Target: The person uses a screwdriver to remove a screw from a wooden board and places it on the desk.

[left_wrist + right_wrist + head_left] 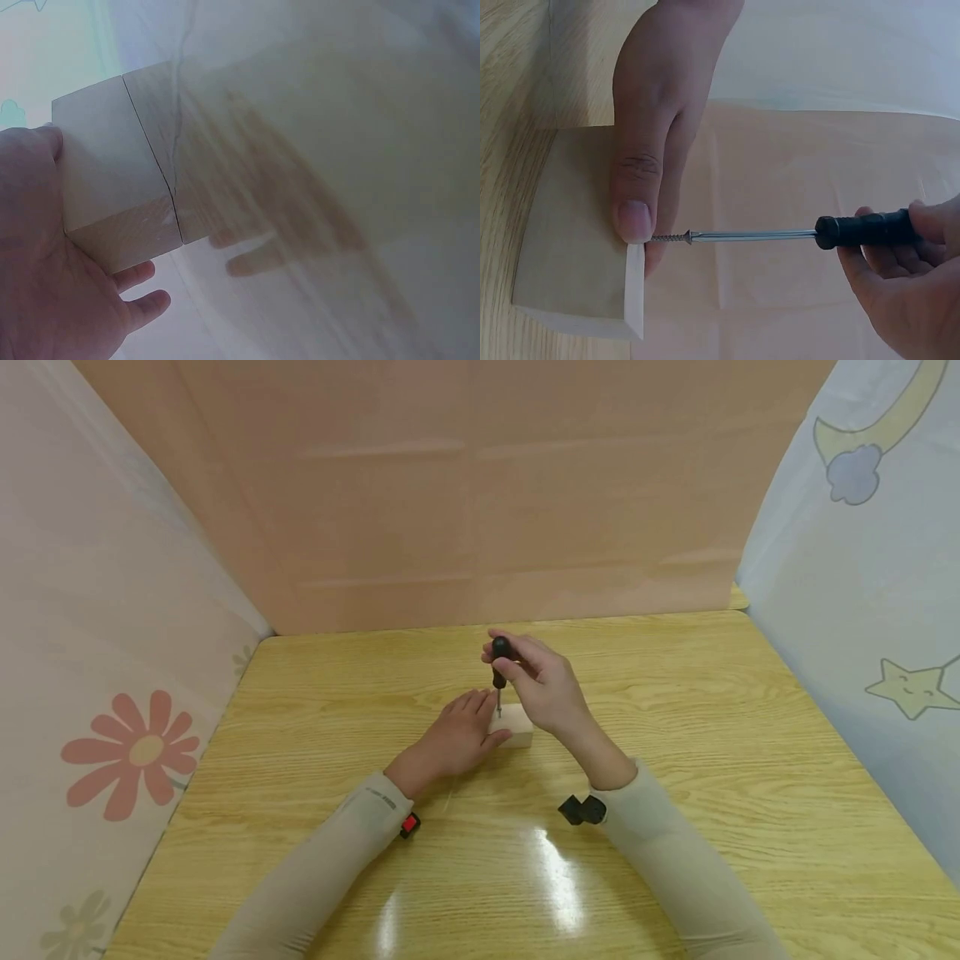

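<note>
A pale wooden block (519, 720) rests on the table, its top face upward. My left hand (459, 735) grips it, thumb along the near side and fingers around the left and far side. My right hand (551, 687) holds a screwdriver (866, 229) with a black handle, pinched between thumb and fingers above the block. The metal shaft points straight down, its tip in the head of a screw (671, 238). That screw stands upright in the block's top, with much of its thread exposed. In the left wrist view the block (112, 157) sits against the palm.
The wood-grain table (720, 710) spreads around both hands. An orange-pink sheet (450, 510) closes off its back edge. White printed sheets hang at the left (45, 610) and right (847, 577). A black wrist camera (581, 810) juts from the right sleeve.
</note>
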A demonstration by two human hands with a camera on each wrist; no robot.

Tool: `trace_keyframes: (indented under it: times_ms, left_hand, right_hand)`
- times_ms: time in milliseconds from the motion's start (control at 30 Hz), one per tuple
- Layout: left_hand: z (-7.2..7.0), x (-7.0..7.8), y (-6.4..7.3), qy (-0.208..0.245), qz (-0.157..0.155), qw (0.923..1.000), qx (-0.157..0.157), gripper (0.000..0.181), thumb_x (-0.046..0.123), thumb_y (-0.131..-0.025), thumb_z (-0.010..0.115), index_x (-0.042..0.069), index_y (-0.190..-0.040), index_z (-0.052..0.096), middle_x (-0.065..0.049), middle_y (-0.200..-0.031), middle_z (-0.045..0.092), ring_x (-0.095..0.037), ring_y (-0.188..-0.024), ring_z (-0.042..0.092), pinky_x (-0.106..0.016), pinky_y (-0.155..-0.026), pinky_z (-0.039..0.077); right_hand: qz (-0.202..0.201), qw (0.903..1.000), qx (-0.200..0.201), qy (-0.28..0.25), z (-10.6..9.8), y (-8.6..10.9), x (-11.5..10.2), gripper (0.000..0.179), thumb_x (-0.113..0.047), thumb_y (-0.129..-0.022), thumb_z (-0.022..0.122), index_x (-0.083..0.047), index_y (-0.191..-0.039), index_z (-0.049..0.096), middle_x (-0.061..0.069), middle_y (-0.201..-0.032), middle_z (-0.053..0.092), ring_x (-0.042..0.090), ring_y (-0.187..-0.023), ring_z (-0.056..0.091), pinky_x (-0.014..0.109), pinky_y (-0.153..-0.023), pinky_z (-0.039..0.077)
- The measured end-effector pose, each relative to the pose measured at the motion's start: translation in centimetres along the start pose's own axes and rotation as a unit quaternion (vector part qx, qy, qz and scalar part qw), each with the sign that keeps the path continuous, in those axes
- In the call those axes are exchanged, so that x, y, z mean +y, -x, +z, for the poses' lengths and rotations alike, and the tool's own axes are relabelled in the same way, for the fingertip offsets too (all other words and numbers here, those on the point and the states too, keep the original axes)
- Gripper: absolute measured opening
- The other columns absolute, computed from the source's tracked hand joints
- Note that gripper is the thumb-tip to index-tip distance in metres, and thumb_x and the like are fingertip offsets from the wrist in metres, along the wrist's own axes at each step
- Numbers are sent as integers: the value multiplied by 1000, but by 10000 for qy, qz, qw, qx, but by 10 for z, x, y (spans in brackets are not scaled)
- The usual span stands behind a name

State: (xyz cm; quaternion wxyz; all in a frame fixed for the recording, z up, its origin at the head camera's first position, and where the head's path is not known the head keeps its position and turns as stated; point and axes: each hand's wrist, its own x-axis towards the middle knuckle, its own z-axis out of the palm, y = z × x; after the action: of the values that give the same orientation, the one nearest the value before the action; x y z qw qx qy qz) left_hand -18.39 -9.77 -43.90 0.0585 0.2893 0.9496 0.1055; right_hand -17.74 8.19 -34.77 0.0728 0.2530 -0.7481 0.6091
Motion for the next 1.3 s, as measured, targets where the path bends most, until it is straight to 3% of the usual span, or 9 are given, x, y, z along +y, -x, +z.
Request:
trace_keyframes:
  times_ms: [167, 367, 633, 933, 1100, 1300]
  left_hand:
    - [1, -1, 0, -10, 37, 10000, 53, 78, 57, -107, 33, 4, -162, 19, -18, -162, 30, -35, -151, 27, -53, -119, 29]
    - [3, -2, 2, -86, 107, 9999, 85, 77, 56, -107, 34, 3, -161, 20, -18, -160, 32, -35, -150, 27, -52, -119, 30]
    - [2, 0, 2, -57, 135, 9998, 156, 78, 56, -107, 35, 2, -161, 21, -18, -157, 36, -35, -149, 29, -53, -118, 31]
    - [1, 0, 4, 27, 153, 9998, 114, 76, 55, -107, 36, 3, -160, 22, -17, -160, 33, -35, -150, 29, -54, -118, 31]
    - [2, -1, 3, -31, 143, 9999, 84, 76, 55, -107, 34, 3, -160, 21, -16, -160, 33, -34, -150, 29, -53, -118, 31]
    - [1, -1, 2, -73, 136, 9998, 89, 77, 56, -107, 32, 2, -161, 20, -16, -157, 36, -33, -149, 30, -53, -118, 32]
  right_hand:
    - [45, 9998, 105, -169, 2, 0, 2, 36, -8, -103, 60, 1, -137, 58, 18, -124, 67, 26, -114, 67, 29, -96, 54]
    - [72, 9994, 271, 212, 6, 0, 2, 34, -14, -97, 70, -3, -128, 63, 11, -115, 72, 21, -106, 69, 35, -94, 56]
    - [88, 9998, 118, -140, 5, 3, 0, 34, -11, -103, 61, -1, -135, 61, 14, -124, 69, 24, -114, 68, 28, -96, 54]
    - [142, 9995, 227, 194, 8, 2, -1, 33, -12, -96, 72, -3, -126, 64, 15, -114, 71, 23, -106, 69, 38, -95, 55]
    - [35, 9987, 365, 341, 9, 2, -1, 29, -12, -94, 73, -4, -122, 68, 13, -111, 68, 22, -101, 70, 33, -89, 57]
    - [-127, 9991, 279, 305, 7, 3, -1, 40, -9, -100, 64, -3, -139, 60, 14, -116, 67, 29, -108, 70, 25, -91, 56]
